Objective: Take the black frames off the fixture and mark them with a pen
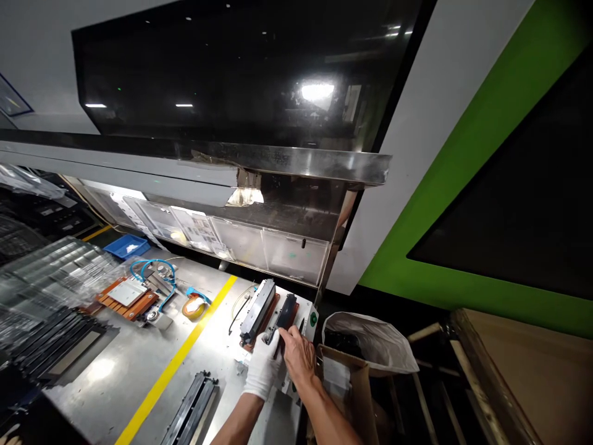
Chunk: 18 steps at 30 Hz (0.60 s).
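Observation:
My left hand (263, 366), in a white glove, rests on the near end of a reddish-brown fixture (266, 318) on the steel bench. Two long dark plastic parts lie in that fixture: one (257, 311) on the left and one (284, 316) on the right. My bare right hand (299, 357) sits beside the glove, fingers on the near end of the right-hand dark part. Both hands touch at the fixture's near edge.
A yellow line (180, 358) crosses the steel bench (125, 371). A pair of dark strips (192, 413) lies near me. Stacked clear trays (50, 278), a blue bin (126, 245), a blue hose (151, 269), tape roll (193, 307) stand left. A bagged cardboard box (365, 346) stands right.

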Each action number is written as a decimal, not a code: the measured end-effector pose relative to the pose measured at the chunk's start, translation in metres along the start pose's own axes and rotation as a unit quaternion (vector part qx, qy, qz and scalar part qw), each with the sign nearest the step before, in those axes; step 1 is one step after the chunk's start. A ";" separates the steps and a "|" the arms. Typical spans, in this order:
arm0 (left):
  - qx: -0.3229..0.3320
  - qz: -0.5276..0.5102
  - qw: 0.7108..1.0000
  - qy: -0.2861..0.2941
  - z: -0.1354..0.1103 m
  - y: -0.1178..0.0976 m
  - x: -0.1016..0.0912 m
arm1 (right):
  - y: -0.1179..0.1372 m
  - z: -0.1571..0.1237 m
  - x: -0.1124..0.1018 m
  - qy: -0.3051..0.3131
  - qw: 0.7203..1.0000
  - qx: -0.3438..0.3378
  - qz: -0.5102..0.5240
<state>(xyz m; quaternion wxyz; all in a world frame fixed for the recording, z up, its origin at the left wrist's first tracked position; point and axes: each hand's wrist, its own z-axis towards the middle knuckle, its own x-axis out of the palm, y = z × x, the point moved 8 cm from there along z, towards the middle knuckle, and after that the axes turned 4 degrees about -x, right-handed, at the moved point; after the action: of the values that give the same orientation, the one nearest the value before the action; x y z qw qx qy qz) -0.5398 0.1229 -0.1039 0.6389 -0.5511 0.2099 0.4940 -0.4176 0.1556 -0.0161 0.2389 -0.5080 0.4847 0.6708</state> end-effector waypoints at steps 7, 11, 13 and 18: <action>0.050 0.057 0.997 0.033 0.002 -0.004 -0.002 | -0.055 -0.033 0.021 -0.138 0.964 0.106 0.202; 0.068 0.016 0.997 0.019 -0.010 -0.010 -0.020 | -0.104 -0.094 0.083 -0.166 0.918 0.190 0.306; 0.052 -0.003 0.998 0.024 -0.026 -0.011 -0.031 | -0.114 -0.129 0.119 -0.143 0.924 0.196 0.295; -0.135 -0.121 0.983 -0.013 -0.098 0.021 -0.057 | -0.089 -0.198 0.201 0.029 0.953 0.148 0.264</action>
<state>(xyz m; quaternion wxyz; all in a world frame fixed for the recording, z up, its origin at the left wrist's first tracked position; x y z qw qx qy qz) -0.5545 0.0088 -0.0978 0.6164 -0.6470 0.0649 0.4441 -0.3302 -0.0185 -0.2385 0.1120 -0.3400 0.7018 0.6159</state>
